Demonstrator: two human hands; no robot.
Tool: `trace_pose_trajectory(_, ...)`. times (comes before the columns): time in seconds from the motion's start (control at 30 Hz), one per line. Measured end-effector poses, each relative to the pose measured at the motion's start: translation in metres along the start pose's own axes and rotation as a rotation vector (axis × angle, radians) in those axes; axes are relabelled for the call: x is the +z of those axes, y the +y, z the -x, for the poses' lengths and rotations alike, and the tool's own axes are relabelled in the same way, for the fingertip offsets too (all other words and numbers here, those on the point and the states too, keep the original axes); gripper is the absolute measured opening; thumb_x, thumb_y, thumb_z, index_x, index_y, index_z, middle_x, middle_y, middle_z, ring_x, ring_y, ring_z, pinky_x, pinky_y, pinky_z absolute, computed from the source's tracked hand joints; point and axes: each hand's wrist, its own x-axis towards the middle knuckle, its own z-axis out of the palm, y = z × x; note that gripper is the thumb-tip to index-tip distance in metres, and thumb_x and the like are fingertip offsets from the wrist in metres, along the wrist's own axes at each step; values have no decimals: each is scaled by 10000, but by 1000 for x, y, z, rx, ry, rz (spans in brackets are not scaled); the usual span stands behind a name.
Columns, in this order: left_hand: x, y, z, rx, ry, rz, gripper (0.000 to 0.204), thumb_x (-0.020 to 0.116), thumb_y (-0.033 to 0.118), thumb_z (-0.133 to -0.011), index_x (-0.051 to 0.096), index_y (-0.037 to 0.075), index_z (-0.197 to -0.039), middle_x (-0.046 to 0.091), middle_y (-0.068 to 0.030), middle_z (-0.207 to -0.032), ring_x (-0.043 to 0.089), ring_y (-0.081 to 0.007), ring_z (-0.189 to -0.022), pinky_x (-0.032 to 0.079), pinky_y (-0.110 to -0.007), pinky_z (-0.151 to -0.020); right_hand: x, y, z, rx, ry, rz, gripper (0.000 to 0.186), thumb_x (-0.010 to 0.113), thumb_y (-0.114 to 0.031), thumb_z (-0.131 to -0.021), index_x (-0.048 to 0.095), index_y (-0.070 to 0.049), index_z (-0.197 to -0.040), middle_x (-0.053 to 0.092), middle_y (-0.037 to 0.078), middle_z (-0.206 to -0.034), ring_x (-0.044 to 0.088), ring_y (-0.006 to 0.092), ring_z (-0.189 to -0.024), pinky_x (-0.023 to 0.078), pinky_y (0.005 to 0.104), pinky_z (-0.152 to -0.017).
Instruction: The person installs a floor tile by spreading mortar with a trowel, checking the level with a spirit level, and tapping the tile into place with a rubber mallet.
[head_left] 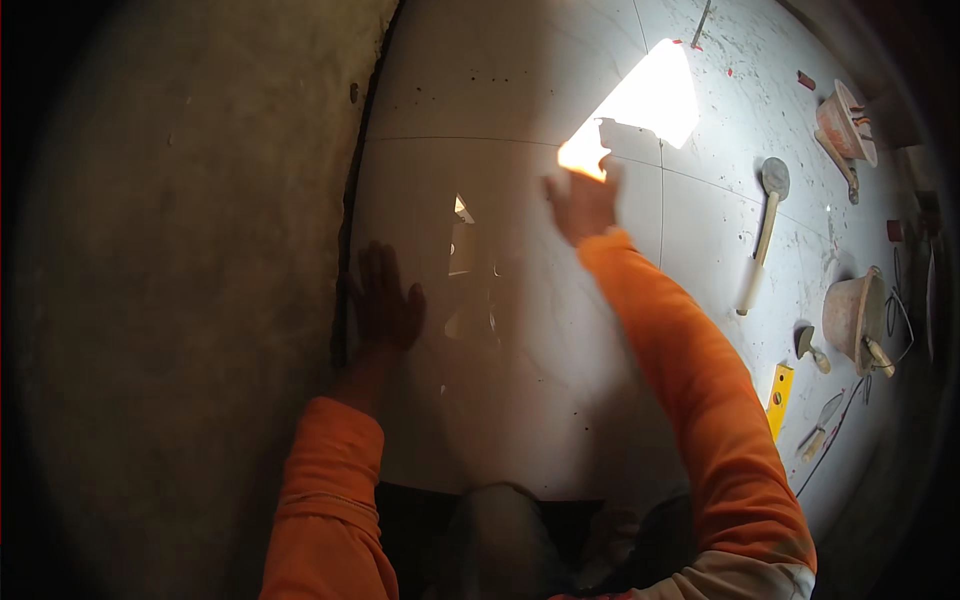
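Observation:
A large pale glossy floor tile (510, 400) lies in front of me, its left edge along a dark gap beside the wall. Near that edge my left hand (385, 300) rests flat on the tile, holding nothing, its fingers stretched and the thumb apart. Farther ahead and to the right, my right hand (585, 205) reaches toward the tile's far joint, close to the corner where joints meet. Its fingers are spread and hold nothing that I can see; strong sunlight bleaches the fingertips. Whether that palm touches the tile cannot be made out.
A rough grey-brown wall (200, 250) rises at left. On the tiles to the right lie a mallet (770, 225), a small scraper (804, 342), a yellow spirit level (779, 402) and a trowel (823, 420). Two buckets, one nearer (848, 318) and another farther (838, 125), stand beyond.

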Motion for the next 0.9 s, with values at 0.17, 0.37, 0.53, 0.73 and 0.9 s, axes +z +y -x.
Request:
trace_pose_trajectory(0.17,5,20,-17,65,21,52,794,460,397,-931,158,-13,-1539,151,-216,-1611,103,-380,-1504,65,-625,-1174,28,-166,-75,-471,419,-195,827,470,-601,-924,342,-10,-1489,315,162,-1562,202,292,-1482,96,521,-1202)
trace_pose_trajectory(0.37,4,8,-12,108,48,75,781,475,361,-930,164,-26,-1533,154,-237,-1605,125,-394,-1497,80,-612,-1174,12,-150,-95,-405,365,-190,823,484,-599,-920,367,13,-1458,354,166,-1528,252,294,-1452,136,491,-1197)
trace_pose_trajectory(0.53,-2,13,-10,77,9,48,780,484,342,-929,159,-26,-1534,146,-248,-1603,126,-398,-1496,86,-601,-1177,30,-43,-55,-254,515,-270,817,480,-587,-927,365,32,-1449,376,172,-1505,263,325,-1439,148,507,-1191)
trace_pose_trajectory(0.73,7,11,-13,67,32,4,775,469,342,-939,136,4,-1552,135,-228,-1614,119,-381,-1502,92,-584,-1185,15,112,-11,101,291,-127,874,344,-610,-976,211,70,-1508,198,213,-1596,135,349,-1491,92,474,-1220)
trace_pose_trajectory(0.9,5,12,-13,83,55,-7,760,453,346,-949,133,21,-1558,135,-206,-1620,122,-369,-1504,89,-571,-1191,36,137,20,117,334,-140,870,308,-616,-979,196,56,-1521,189,206,-1605,116,322,-1504,73,481,-1217)
